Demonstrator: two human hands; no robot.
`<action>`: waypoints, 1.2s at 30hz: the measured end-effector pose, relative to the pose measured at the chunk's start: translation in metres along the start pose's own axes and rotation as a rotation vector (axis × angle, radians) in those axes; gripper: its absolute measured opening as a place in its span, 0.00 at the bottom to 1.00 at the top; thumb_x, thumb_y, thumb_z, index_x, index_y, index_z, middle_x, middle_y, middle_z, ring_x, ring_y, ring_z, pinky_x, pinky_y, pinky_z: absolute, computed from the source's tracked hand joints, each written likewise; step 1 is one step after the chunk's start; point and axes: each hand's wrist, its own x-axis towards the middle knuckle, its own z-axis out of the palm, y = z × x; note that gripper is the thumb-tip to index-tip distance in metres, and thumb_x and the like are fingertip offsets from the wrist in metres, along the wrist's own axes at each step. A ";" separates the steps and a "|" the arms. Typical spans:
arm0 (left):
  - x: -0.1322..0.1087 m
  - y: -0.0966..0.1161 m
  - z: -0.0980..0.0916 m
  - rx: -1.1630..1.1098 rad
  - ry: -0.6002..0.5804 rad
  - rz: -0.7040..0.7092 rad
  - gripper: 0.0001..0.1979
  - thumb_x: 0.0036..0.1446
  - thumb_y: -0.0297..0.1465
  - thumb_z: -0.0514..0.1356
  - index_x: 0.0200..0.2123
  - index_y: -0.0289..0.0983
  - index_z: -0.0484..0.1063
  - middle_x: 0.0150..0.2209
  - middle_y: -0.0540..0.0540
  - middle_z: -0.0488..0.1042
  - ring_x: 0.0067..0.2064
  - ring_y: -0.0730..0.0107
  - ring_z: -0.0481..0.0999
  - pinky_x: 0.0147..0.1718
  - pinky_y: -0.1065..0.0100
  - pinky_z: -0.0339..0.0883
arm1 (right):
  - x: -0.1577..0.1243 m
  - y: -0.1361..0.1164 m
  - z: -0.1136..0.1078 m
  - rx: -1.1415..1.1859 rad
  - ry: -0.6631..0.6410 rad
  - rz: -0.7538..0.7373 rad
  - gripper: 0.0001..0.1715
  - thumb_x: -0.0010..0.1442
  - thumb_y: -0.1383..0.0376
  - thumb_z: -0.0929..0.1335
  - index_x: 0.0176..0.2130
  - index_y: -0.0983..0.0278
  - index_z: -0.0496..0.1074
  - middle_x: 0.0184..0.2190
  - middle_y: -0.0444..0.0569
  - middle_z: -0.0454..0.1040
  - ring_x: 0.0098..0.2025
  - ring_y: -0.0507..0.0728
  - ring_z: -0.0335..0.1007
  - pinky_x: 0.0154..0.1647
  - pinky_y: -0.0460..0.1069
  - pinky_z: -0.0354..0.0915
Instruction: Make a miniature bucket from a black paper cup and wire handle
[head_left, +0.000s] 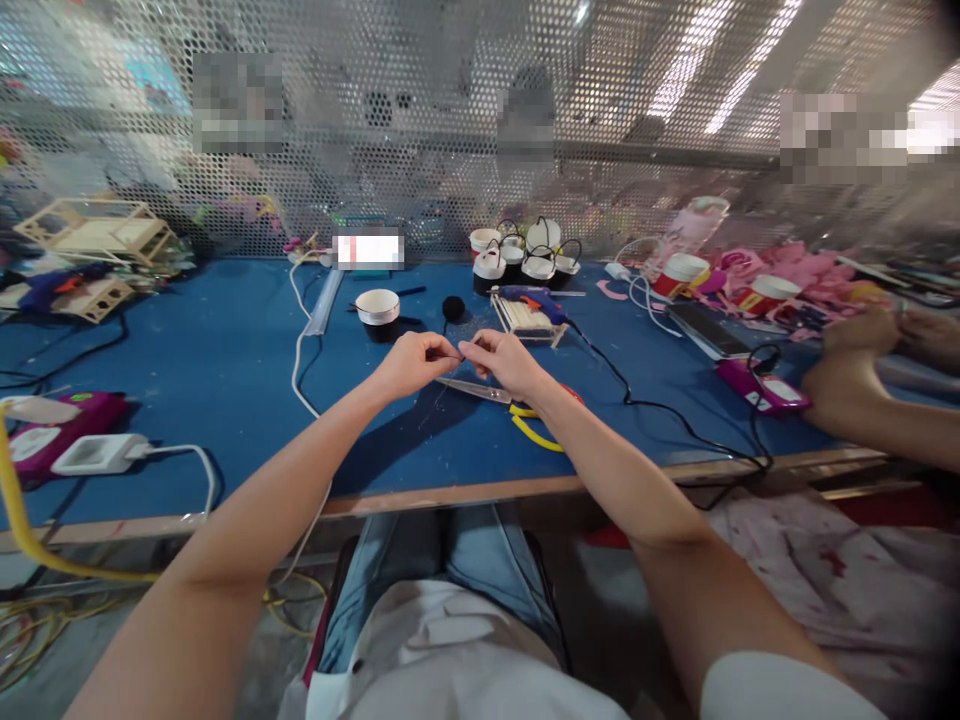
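Note:
In the middle of the blue table, my left hand (421,364) and my right hand (504,360) meet with fingertips pinched almost together. Between them is a bit of thin black strand, mostly hidden by the fingers. A small black ball (453,309), like wound yarn, lies just beyond, with a dark line running from it toward my hands. Under my right hand are scissors, their blades (476,390) pointing left and their yellow handle (537,432) partly behind my forearm. To the left of the ball stands a black-and-white paper cup (378,312).
Several small cups with black loop handles (525,255) cluster at the back. A blue glue gun (534,300) rests on a pale stick rack (525,322), its cord trailing right. Purple power strips (761,388) sit at both sides. Another person's hands (859,340) work at the right.

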 end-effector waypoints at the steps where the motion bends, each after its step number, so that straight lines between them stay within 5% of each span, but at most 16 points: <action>1: 0.000 -0.001 0.001 0.017 0.017 0.007 0.10 0.47 0.34 0.59 0.28 0.33 0.74 0.26 0.47 0.72 0.27 0.73 0.66 0.27 0.71 0.59 | 0.000 0.000 0.000 -0.009 0.004 0.000 0.20 0.53 0.51 0.66 0.25 0.64 0.62 0.13 0.37 0.59 0.17 0.46 0.54 0.19 0.43 0.53; 18: -0.003 0.001 0.011 -0.137 0.048 -0.166 0.12 0.41 0.36 0.63 0.22 0.32 0.68 0.19 0.53 0.63 0.22 0.79 0.58 0.22 0.73 0.49 | -0.002 -0.001 0.005 -0.252 0.083 -0.069 0.19 0.54 0.54 0.66 0.22 0.65 0.61 0.17 0.39 0.59 0.21 0.47 0.52 0.22 0.45 0.51; 25: -0.004 0.004 0.008 -0.180 0.000 -0.234 0.15 0.42 0.39 0.62 0.19 0.33 0.64 0.17 0.55 0.59 0.19 0.82 0.52 0.20 0.74 0.46 | -0.003 -0.002 0.007 0.025 -0.058 -0.113 0.15 0.55 0.56 0.65 0.34 0.66 0.65 0.27 0.44 0.69 0.24 0.47 0.63 0.25 0.44 0.61; 36: -0.003 -0.003 0.012 -0.025 0.033 -0.149 0.12 0.42 0.37 0.61 0.21 0.32 0.68 0.17 0.54 0.62 0.22 0.79 0.56 0.22 0.73 0.47 | -0.005 -0.006 0.009 -0.020 0.033 0.052 0.19 0.51 0.53 0.68 0.25 0.66 0.64 0.13 0.38 0.62 0.15 0.45 0.55 0.16 0.42 0.54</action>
